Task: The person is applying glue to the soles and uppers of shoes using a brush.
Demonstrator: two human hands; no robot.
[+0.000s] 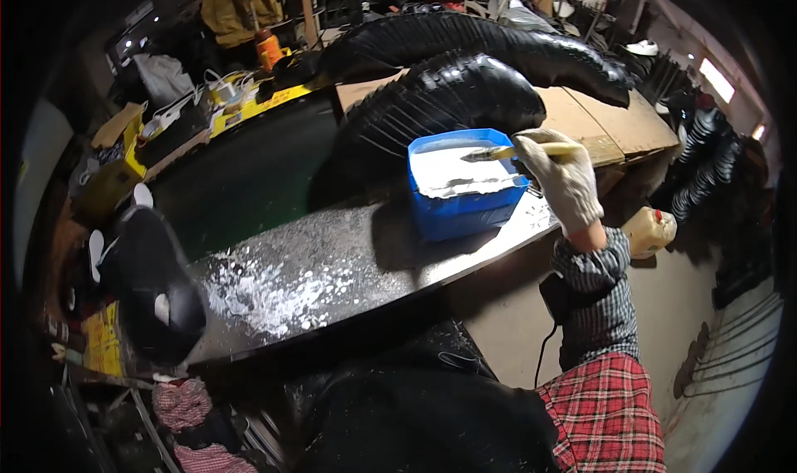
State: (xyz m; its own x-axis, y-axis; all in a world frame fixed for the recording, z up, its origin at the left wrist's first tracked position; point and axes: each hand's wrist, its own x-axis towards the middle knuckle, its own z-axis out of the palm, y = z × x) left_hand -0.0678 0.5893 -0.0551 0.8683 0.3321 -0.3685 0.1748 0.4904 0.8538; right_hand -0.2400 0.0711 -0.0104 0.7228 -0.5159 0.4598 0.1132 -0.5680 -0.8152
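My right hand, in a white knitted glove, is closed round the pale yellow handle of a paintbrush. The brush points left, with its dark bristles over the white contents of a blue plastic tub. The tub stands near the bench's front edge, its inside coated and partly filled with white paste or liquid. My left hand cannot be made out. At the left end of the bench is a black, sole-shaped piece with a small white patch; pale rounded tips show beside it.
White splashes dry or wet mark the dark bench top. Two long curved stacks of shiny black ribbed pieces lie behind the tub, partly on brown boards. A yellowish jug stands right, beyond my sleeve. An orange bottle is at the back.
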